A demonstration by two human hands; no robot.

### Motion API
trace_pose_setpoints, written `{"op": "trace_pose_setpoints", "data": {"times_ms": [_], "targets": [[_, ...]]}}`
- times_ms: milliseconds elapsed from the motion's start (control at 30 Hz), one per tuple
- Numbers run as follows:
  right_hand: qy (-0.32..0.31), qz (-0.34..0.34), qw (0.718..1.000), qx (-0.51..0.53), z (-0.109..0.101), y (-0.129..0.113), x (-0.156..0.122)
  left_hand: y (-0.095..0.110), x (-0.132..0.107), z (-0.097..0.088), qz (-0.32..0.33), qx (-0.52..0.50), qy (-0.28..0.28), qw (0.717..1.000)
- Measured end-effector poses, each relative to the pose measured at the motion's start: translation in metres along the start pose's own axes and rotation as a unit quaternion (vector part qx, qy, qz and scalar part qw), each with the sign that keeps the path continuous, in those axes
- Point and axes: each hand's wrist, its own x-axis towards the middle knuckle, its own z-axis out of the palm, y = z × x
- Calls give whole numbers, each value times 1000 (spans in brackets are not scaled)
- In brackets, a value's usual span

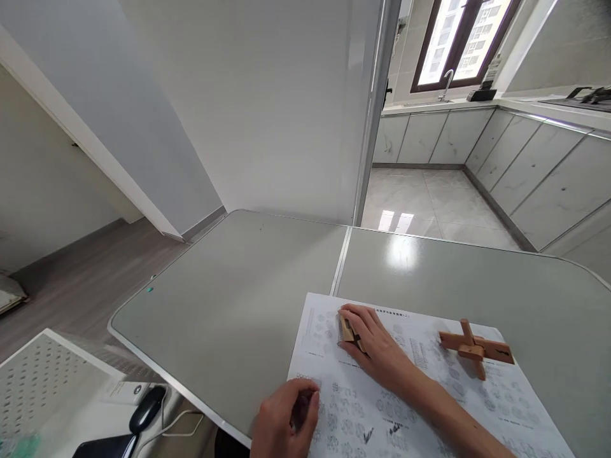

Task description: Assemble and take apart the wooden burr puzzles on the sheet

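Note:
A printed paper sheet [405, 381] lies on the grey table [229, 299]. My right hand [375, 343] rests on the sheet, fingers closed around a small wooden puzzle piece [347, 331] near the sheet's upper left. My left hand [286, 416] sits at the sheet's lower left corner with fingers curled, pressing on the paper edge; nothing shows in them. An assembled wooden cross-shaped puzzle [475, 348] stands on the sheet to the right, apart from both hands.
A white perforated surface [48, 375] with a black mouse [147, 409] and cable sits at lower left, below the table edge. A white wall panel [267, 108] stands behind the table. A kitchen with cabinets [534, 172], sink and window lies at back right.

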Motion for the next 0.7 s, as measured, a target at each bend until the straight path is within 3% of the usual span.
{"op": "trace_pose_setpoints", "data": {"times_ms": [200, 433, 567, 700], "targets": [[-12, 7, 1000, 11, -3, -8, -7, 2, 2, -6, 22, 20, -43, 999], [-31, 1, 999, 32, -3, -19, -39, 8, 10, -19, 74, 50, -121, 989], [-12, 16, 1000, 13, -12, -18, -52, 17, 37, -21, 134, 84, -163, 974], [0, 37, 999, 2, -21, -17, -61, 22, 76, -6, 193, 79, -179, 961]]}}
